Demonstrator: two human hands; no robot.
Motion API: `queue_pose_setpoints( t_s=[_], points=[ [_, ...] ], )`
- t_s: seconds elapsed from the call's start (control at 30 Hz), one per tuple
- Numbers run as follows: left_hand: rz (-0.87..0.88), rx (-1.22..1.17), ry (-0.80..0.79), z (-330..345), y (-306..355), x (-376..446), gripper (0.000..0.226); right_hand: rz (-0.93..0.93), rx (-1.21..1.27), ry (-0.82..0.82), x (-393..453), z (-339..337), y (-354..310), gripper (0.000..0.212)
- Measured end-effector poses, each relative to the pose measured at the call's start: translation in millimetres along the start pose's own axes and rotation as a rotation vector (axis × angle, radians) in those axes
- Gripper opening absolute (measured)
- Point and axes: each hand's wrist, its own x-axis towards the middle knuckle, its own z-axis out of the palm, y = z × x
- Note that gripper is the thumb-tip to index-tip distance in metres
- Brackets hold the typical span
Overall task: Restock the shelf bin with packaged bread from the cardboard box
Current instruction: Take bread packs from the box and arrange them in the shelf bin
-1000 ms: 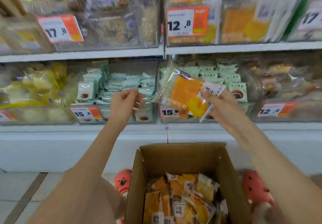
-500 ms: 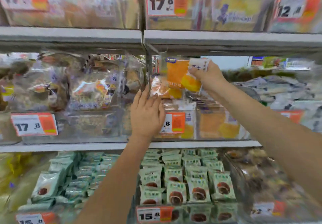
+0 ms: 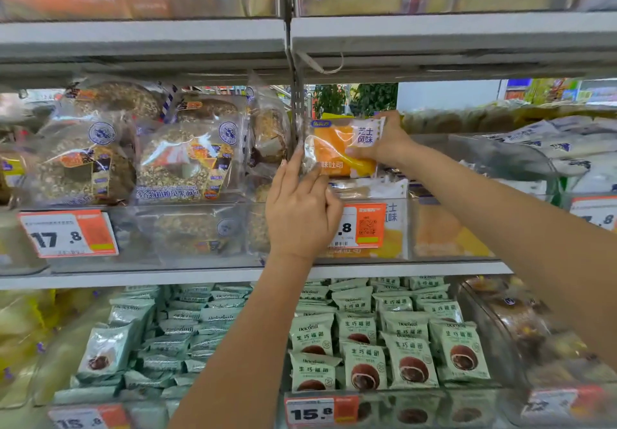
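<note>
1. Now the orange bread packet (image 3: 337, 148) sits upright above the clear shelf bin (image 3: 397, 228) on the middle shelf, its lower edge just over the packets already stacked inside.
2. The right hand (image 3: 387, 139) pinches the packet by its white upper corner, thumb in front and fingers behind.
3. The left hand (image 3: 300, 208) lies with fingers straight and together against the packet's left edge and the bin's front, steadying rather than gripping.
4. A second ago the packet was low, over the cardboard box; half a second ago it was level with the bin. It has since come in closer over the bin's mouth, so I judge the placing nearly done, with only the drop and release left.
5. The cardboard box is out of view now, so how much stock remains cannot be told.
6. The left hand covers part of the orange price tag (image 3: 364, 224). How full the bin is behind its front wall is hard to make out, and neighbouring grain loaves (image 3: 187, 161) are blurred.
</note>
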Motion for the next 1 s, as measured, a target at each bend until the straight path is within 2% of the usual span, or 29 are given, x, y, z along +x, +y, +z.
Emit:
queue_pose_setpoints(
  t_s=[0.07, 0.17, 0.23, 0.4, 0.6, 0.7, 0.8, 0.9, 1.0],
  points=[
    [-0.001, 0.007, 0.003, -0.1, 0.3, 0.1, 0.041, 0.038, -0.141, -0.021, -3.0, 0.1, 0.7, 0.117],
    [-0.008, 0.011, -0.003, -0.8, 0.2, 0.8, 0.04, 0.078, -0.317, -0.081, -11.1, -3.7, 2.6, 0.131],
    [-0.002, 0.008, 0.005, -0.8, 0.4, 0.4, 0.04, 0.053, -0.302, -0.111, -15.0, -6.9, 2.1, 0.126],
    [0.009, 0.007, 0.014, 0.5, -1.0, -0.4, 0.04, 0.013, -0.371, -0.046, -18.4, -6.0, -2.3, 0.123],
    [0.016, 0.011, -0.042, -1.8, -1.2, -0.4, 0.041, 0.165, -0.553, -0.079, -38.4, -23.4, -14.0, 0.124],
    [0.029, 0.046, -0.102, -5.6, 1.0, 0.5, 0.048, 0.0, -0.522, 0.07, -80.8, -37.9, -22.9, 0.106],
    [0.112, 0.072, -0.096, -18.4, 13.8, -18.8, 0.034, -0.266, -0.374, 0.26, -141.5, -41.0, -15.8, 0.068],
    [0.265, -0.042, -0.074, -42.5, 44.6, -71.3, 0.041, -0.484, -0.258, 0.426, -211.2, -27.1, 13.4, 0.036],
    [0.283, -0.136, -0.146, -71.9, 80.3, -144.1, 0.03, -0.524, -0.315, 0.463, -281.2, 1.7, 67.5, 0.024]
  ],
)
